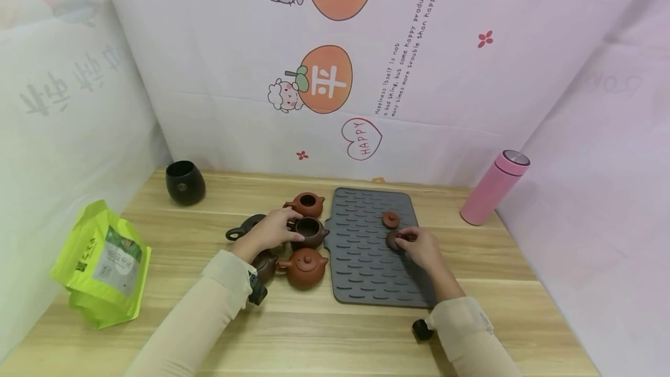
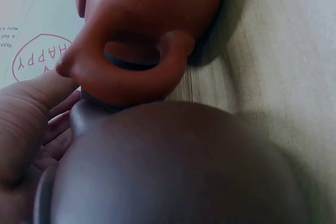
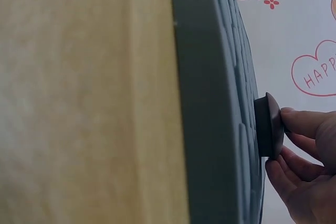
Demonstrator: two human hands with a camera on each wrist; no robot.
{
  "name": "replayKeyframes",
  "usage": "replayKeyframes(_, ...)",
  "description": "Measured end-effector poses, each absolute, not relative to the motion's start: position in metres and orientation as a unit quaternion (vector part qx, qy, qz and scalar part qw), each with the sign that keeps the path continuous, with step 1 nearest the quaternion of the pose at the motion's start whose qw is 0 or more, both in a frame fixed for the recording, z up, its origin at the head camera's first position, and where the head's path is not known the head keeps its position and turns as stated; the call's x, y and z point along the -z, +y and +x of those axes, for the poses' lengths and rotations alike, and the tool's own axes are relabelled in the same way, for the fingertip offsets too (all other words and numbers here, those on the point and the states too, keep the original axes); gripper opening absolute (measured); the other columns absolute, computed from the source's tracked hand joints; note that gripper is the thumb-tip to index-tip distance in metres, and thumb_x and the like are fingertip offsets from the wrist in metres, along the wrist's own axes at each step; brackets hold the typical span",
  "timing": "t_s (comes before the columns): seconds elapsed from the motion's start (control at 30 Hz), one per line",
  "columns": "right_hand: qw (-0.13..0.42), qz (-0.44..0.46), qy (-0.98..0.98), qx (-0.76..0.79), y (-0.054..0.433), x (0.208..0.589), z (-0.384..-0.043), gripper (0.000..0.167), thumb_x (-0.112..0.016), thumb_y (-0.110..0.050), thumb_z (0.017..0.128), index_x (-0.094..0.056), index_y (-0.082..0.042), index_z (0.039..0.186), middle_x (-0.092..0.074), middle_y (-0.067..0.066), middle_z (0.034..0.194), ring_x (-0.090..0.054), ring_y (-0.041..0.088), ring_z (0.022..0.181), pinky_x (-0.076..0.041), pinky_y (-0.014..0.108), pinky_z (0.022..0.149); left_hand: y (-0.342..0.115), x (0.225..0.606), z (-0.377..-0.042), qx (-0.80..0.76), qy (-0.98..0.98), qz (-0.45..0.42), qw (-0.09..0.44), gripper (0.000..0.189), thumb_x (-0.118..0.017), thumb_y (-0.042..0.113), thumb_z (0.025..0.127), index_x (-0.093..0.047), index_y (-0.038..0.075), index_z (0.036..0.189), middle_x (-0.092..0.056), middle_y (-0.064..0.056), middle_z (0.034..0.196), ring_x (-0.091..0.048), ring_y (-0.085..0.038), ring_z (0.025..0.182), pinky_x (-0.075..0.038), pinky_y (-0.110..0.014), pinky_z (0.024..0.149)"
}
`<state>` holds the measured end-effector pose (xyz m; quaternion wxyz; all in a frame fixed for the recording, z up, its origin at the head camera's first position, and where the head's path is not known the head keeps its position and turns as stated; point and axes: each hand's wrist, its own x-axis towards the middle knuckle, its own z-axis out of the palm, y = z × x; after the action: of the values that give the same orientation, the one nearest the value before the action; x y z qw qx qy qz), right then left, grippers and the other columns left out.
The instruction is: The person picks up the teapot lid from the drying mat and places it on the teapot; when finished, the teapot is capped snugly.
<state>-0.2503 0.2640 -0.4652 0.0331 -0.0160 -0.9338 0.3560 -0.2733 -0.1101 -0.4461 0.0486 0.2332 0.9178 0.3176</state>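
My left hand holds a lidless dark brown teapot at its handle side, thumb and fingers around it. The pot stands beside the left edge of a grey drying mat, its spout pointing right. On the mat, my right hand pinches a dark teapot lid between thumb and fingers, its rim down at the ribbed surface. Just behind that lid lies a reddish-brown lid. A reddish teapot with its lid on stands in front of the held pot.
Behind the held pot is a lidless reddish teapot. Dark teapots sit left, partly under my left arm. A black cup and a green pouch stand further left; a pink bottle stands back right.
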Motion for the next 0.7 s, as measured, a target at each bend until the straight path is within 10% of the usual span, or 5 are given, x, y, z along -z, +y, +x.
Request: replayKeyframes(0.7, 0.05, 0.005, -0.937, -0.345, 0.232, 0.436, -0.249, 0.028, -0.073, -0.022, 0.089, -0.071, -0.004, 0.111, -0.068, 0.015, 0.112, -0.062, 0.032, 0.105, -0.049, 0.047, 0.084, -0.107, 0.445, -0.269, -0.325, 0.92, 0.216, 0.044, 0.054, -0.079, 0.022, 0.084, -0.06, -0.001, 0.129, -0.06, -0.015, 0.127, -0.055, -0.031, 0.117, -0.047, -0.045, 0.093)
